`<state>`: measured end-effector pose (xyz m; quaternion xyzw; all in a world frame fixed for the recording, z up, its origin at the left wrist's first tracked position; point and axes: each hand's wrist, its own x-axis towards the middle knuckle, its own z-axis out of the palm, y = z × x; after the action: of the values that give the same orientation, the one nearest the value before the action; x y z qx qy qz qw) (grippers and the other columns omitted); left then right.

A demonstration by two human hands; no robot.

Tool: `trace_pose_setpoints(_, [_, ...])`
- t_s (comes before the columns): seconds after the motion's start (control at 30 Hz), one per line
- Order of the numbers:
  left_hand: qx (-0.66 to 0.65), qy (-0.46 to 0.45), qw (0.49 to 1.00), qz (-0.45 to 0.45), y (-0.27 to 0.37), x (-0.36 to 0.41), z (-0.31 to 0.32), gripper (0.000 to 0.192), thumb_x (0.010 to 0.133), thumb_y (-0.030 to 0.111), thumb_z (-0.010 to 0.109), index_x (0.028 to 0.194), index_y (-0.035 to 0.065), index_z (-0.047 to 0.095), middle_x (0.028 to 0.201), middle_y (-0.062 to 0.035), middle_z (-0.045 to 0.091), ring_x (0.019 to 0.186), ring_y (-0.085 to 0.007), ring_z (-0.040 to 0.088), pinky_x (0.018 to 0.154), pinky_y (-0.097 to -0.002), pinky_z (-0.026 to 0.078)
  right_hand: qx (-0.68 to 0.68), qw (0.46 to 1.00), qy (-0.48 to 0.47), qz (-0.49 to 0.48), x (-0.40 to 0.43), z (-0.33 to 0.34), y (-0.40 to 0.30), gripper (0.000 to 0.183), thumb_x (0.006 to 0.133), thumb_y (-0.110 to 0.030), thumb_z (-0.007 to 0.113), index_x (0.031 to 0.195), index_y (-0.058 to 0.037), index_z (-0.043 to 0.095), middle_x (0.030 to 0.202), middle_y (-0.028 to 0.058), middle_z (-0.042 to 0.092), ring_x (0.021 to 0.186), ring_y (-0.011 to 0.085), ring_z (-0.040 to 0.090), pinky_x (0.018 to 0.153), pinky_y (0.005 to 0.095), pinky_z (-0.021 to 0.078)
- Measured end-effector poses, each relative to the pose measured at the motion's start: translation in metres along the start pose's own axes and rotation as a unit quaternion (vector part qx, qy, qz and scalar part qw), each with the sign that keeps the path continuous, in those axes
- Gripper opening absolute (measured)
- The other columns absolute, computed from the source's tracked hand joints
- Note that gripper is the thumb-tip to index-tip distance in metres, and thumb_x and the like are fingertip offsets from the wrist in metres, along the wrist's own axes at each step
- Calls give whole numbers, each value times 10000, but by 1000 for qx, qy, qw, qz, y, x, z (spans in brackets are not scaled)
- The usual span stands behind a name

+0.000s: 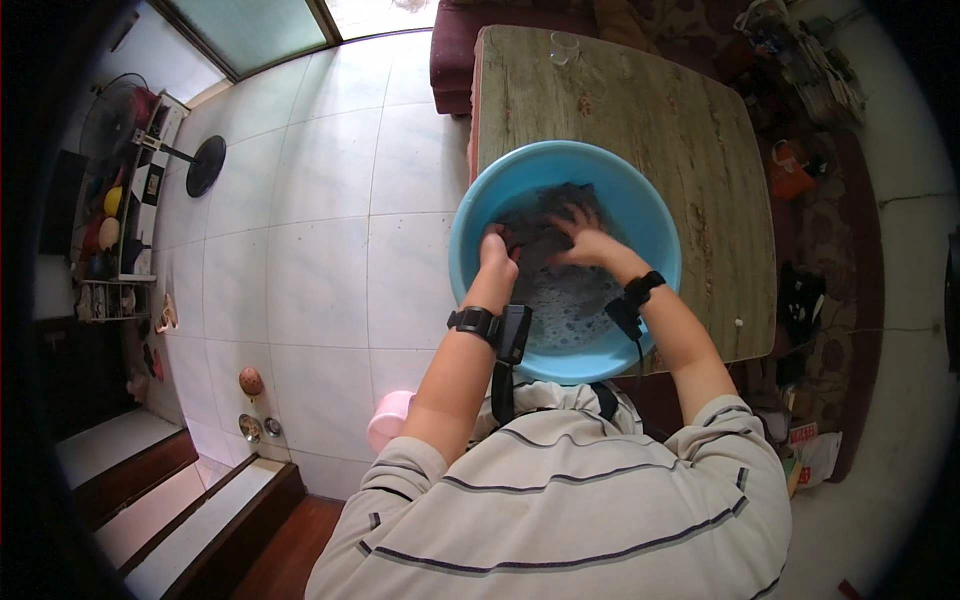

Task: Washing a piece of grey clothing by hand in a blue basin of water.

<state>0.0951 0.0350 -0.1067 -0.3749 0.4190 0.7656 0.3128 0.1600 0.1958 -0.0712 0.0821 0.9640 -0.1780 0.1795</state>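
Note:
A light-blue plastic basin point(664, 225) holds cloudy, sudsy water point(562, 322) and a soaked dark grey cloth point(536, 225). My left hand point(498, 247) is at the basin's left side, fingers curled in against the cloth; whether they grip it is hidden. My right hand point(589, 238) rests on the cloth's right part with its fingers spread. Foam bubbles float on the water nearer to me. Each wrist carries a black strap with a small black device.
Beneath the basin is a wood-patterned table point(675, 135), with a clear glass point(564, 48) at its far edge. A pink bucket point(390, 420) stands by my left elbow. Left on the tiled floor are a standing fan's base point(205, 166) and metal bowls point(250, 427). A sofa point(855, 300) lies right.

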Motion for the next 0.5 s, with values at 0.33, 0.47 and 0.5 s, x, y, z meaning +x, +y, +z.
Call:
trace_pose_setpoints(0.33, [0,-37,999,-3,-1,3,1,195,766,185,456,926,73,452,987,-85,431,884,-244,420,794,-392,373,-165,976,-123,75,6,17,-30,730,707,-479,538,1315,-323,166,1383,156,9,1222,463,53,927,565,221])
trace_pose_setpoints(0.47, [6,-26,1000,11,4,1,-4,217,767,186,457,946,65,441,1027,-99,404,894,-266,434,803,-395,376,-133,986,-89,45,15,13,-18,537,787,-365,449,1281,-221,295,1336,186,208,1187,413,236,921,484,298])
trace_pose_setpoints(0.5, [8,-24,1000,11,4,-1,-1,219,767,189,460,946,64,441,1025,-100,404,895,-267,439,803,-394,378,-75,996,-47,30,20,18,-2,480,791,-325,439,1237,-167,353,1273,194,304,1130,380,330,904,444,330])
